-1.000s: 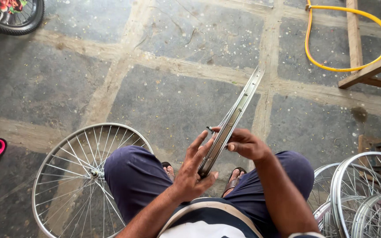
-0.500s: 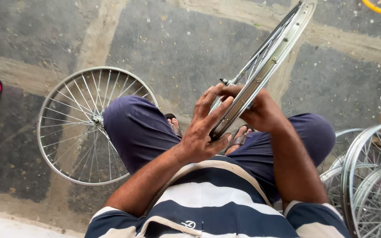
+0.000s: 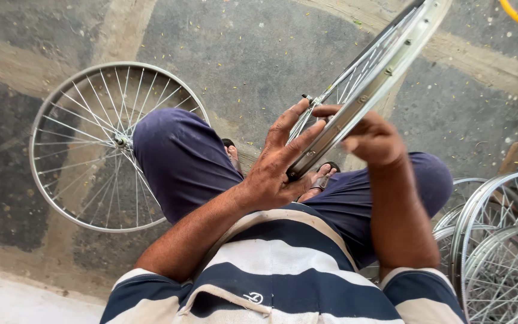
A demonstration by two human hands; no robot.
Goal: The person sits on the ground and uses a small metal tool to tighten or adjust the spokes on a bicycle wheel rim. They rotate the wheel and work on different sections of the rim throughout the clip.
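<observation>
We clamp both hands, left hand (image 3: 277, 168) and right hand (image 3: 372, 137), on the wheel (image 3: 374, 72), edge-on, slanting up-right away from us.

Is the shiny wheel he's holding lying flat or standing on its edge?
On edge, tilted. The held wheel shows its rim side-on between left hand and right hand, off the floor.
</observation>
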